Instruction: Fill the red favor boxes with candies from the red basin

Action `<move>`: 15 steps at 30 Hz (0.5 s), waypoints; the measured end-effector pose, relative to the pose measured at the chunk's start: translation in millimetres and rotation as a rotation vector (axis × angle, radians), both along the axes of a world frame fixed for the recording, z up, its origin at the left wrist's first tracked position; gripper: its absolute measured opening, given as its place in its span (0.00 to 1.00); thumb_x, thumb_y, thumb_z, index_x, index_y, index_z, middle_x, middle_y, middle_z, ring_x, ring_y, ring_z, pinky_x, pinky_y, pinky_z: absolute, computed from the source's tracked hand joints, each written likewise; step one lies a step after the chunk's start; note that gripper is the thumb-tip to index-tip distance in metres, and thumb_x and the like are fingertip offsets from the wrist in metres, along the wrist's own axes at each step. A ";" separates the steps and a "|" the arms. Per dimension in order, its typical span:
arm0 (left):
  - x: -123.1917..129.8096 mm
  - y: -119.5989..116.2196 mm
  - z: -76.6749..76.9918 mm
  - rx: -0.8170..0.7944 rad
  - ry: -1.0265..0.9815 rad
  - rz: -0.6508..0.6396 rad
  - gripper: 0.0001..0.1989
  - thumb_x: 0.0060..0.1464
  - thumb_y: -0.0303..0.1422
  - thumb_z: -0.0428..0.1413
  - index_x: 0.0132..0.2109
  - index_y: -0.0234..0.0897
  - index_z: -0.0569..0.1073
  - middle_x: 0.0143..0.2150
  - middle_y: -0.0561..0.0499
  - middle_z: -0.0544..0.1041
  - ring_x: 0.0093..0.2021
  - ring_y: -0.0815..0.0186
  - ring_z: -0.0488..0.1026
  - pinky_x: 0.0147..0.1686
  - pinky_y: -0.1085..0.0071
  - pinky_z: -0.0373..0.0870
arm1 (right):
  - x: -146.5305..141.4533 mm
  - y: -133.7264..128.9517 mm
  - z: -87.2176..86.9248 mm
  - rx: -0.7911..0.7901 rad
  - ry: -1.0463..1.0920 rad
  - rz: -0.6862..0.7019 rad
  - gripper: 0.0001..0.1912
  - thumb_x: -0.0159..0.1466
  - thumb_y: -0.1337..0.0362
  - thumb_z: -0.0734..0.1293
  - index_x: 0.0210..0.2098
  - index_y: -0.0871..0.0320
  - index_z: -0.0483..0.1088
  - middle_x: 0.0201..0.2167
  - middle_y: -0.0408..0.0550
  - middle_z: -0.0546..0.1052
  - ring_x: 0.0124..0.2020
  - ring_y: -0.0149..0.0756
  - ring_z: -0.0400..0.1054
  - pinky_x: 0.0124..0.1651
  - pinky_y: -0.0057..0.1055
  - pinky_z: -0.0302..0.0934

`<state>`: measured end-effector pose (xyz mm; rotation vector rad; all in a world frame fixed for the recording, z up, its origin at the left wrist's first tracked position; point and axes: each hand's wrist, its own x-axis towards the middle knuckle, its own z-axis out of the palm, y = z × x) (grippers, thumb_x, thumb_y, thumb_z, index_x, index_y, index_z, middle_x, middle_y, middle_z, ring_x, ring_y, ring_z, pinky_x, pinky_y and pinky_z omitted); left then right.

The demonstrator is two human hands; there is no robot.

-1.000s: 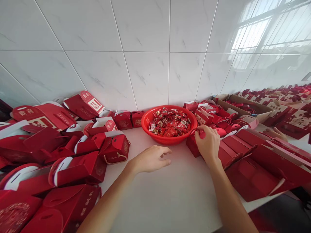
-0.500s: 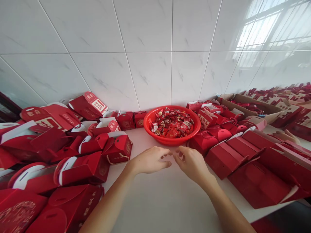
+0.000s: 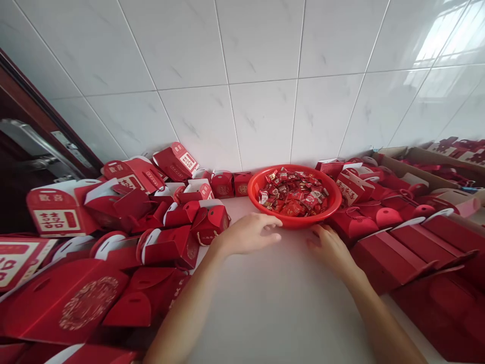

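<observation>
Against the tiled wall stands a red plastic basket (image 3: pixel 295 221) heaped with wrapped candies (image 3: pixel 297 192) in red and gold. My left hand (image 3: pixel 252 233) is at the basket's near left rim, palm inward, fingers stretched and thumb apart, with nothing in it. Close to the near right rim is my right hand (image 3: pixel 328 247), its fingers loosely bent and no object in its grasp; whether its fingertips touch the rim I cannot tell. A small red gift box (image 3: pixel 210 222) with a rope handle sits just left of my left hand.
Many red gift boxes (image 3: pixel 159 296) crowd the left side, several with raised flaps. More red boxes (image 3: pixel 394 258) line the right, beside an open cardboard carton (image 3: pixel 435 156). A dark door (image 3: pixel 34 146) with a metal handle is at far left. The white tabletop (image 3: pixel 282 303) lies between my arms.
My hands have moved apart, towards the two sides of the basket. The view has turned left, bringing the door and more left-hand boxes into sight.
</observation>
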<state>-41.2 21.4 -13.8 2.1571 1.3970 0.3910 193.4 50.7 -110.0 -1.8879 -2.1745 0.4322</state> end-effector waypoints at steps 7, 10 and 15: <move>-59.7 15.2 14.5 0.389 -0.027 0.423 0.19 0.55 0.29 0.50 0.51 0.40 0.77 0.51 0.48 0.81 0.51 0.59 0.77 0.53 0.64 0.73 | -6.1 -1.3 -8.1 0.085 0.271 0.113 0.15 0.61 0.66 0.62 0.45 0.59 0.74 0.46 0.56 0.79 0.48 0.48 0.74 0.49 0.38 0.65; -91.9 21.0 15.2 0.410 0.121 0.672 0.19 0.52 0.24 0.50 0.49 0.40 0.77 0.52 0.47 0.80 0.52 0.55 0.76 0.54 0.61 0.71 | -13.6 -4.7 -10.8 0.101 0.357 0.178 0.13 0.61 0.65 0.62 0.41 0.59 0.75 0.43 0.55 0.80 0.45 0.46 0.75 0.47 0.37 0.66; -114.4 22.1 6.9 0.349 0.194 0.727 0.15 0.51 0.22 0.49 0.42 0.36 0.77 0.44 0.44 0.82 0.51 0.49 0.76 0.48 0.58 0.71 | -21.1 -10.0 -11.7 0.137 0.428 0.232 0.13 0.62 0.64 0.61 0.39 0.59 0.76 0.41 0.55 0.81 0.41 0.45 0.76 0.44 0.37 0.66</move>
